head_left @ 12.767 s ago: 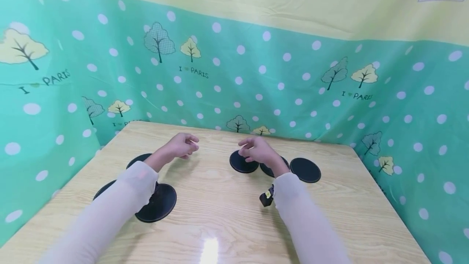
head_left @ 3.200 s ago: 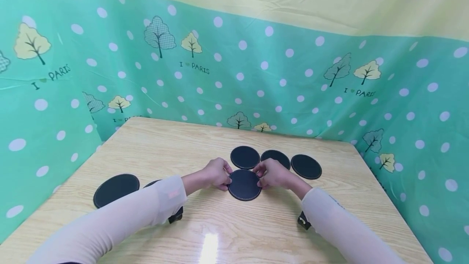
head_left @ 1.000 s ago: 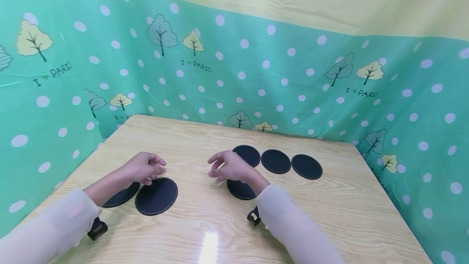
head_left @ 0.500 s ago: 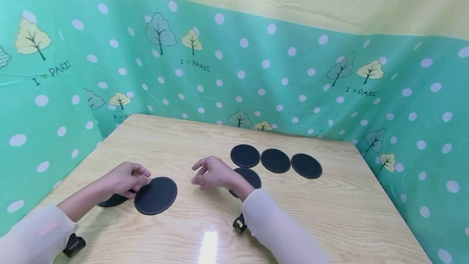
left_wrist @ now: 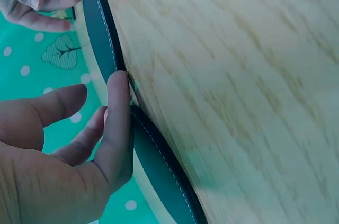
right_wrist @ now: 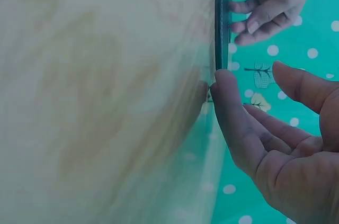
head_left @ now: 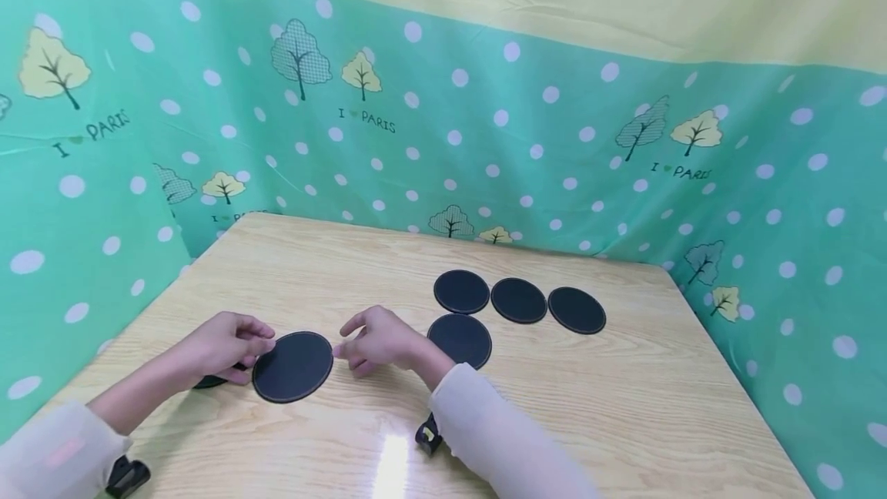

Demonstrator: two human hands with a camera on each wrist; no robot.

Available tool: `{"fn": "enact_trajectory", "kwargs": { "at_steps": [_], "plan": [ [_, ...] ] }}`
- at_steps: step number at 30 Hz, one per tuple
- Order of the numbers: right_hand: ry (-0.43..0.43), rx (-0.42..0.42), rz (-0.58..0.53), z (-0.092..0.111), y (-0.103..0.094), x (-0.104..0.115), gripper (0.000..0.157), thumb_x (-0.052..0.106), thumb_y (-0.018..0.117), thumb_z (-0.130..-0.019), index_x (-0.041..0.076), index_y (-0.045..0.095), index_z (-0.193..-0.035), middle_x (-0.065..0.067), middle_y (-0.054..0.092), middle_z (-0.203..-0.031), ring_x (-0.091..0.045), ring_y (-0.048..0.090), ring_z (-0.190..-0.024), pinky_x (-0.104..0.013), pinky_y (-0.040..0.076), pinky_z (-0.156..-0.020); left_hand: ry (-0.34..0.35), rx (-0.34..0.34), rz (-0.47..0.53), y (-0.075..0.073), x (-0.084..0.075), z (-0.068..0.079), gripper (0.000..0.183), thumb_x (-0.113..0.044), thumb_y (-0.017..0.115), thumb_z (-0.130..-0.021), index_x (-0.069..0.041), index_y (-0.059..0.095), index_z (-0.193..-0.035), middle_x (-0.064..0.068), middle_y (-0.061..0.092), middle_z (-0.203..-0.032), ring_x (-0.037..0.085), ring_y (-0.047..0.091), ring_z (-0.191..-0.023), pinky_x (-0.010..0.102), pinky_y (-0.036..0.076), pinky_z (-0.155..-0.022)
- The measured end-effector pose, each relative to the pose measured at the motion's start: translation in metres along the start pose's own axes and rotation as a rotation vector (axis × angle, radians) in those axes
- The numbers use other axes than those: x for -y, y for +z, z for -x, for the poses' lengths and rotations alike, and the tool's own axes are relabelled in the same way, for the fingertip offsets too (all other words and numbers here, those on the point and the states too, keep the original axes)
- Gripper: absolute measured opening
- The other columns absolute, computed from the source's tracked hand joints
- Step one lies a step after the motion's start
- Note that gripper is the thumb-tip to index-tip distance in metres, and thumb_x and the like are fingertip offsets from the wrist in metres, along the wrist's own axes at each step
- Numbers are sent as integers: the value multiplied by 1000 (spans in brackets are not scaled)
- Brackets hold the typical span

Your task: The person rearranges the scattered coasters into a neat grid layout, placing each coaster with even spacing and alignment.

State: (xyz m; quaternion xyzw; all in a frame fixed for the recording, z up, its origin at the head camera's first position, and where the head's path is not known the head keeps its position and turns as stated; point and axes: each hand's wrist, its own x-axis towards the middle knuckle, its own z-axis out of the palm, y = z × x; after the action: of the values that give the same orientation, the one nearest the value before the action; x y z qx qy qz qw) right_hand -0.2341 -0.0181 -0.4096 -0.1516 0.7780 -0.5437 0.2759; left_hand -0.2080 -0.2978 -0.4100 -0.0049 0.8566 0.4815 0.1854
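Note:
A black round coaster (head_left: 293, 367) with a stitched edge lies flat on the wooden table between my two hands. My left hand (head_left: 225, 345) is at its left edge, thumb and fingers apart. In the left wrist view, fingertips (left_wrist: 117, 83) reach the table where this coaster (left_wrist: 99, 23) and a second coaster (left_wrist: 167, 176) come close together. That second coaster is mostly hidden under the left hand in the head view. My right hand (head_left: 381, 341) is at the right edge, its fingers loosely bent; the right wrist view has a fingertip (right_wrist: 225, 78) right at the coaster's rim (right_wrist: 219, 23).
Three more black coasters form a row at the back right: a left one (head_left: 461, 291), a middle one (head_left: 518, 300) and a right one (head_left: 577, 309). Another coaster (head_left: 460, 343) lies just in front of the left one. A patterned green curtain (head_left: 388, 175) surrounds the table.
Earlier, both hands set a coaster in front of the back row's left one and left it there. Since then both have moved left, and the right hand has come to the left-side coaster's edge.

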Motion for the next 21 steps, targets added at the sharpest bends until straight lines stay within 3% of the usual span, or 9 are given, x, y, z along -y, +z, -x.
{"fn": "enact_trajectory", "kwargs": {
  "at_steps": [8, 14, 21],
  "plan": [
    [18, -27, -192, -3, 13, -5, 38, -1, 73, -92, -10, 62, -128, -16, 74, -97, -31, 74, -86, -42, 64, -72, 25, 5, 0, 7, 1, 1, 41, -7, 64, -100, 16, 51, -130, 9, 55, -88, 20, 56, -78, 37, 62, -64],
    [36, -41, -275, -4, 15, -5, 38, -6, 70, -92, -13, 59, -128, -19, 73, -101, -35, 73, -89, -44, 64, -76, 27, -1, -19, 9, -3, 1, 41, -5, 63, -100, 17, 50, -132, 11, 58, -96, 20, 55, -79, 37, 63, -65],
    [76, -57, -352, -5, 14, -3, 35, -9, 69, -92, -13, 60, -125, -21, 71, -101, -38, 73, -91, -46, 63, -80, -8, -4, 2, 11, -6, 0, 40, -5, 59, -102, 15, 46, -135, 5, 50, -81, 19, 51, -76, 35, 60, -62]
  ]
}}
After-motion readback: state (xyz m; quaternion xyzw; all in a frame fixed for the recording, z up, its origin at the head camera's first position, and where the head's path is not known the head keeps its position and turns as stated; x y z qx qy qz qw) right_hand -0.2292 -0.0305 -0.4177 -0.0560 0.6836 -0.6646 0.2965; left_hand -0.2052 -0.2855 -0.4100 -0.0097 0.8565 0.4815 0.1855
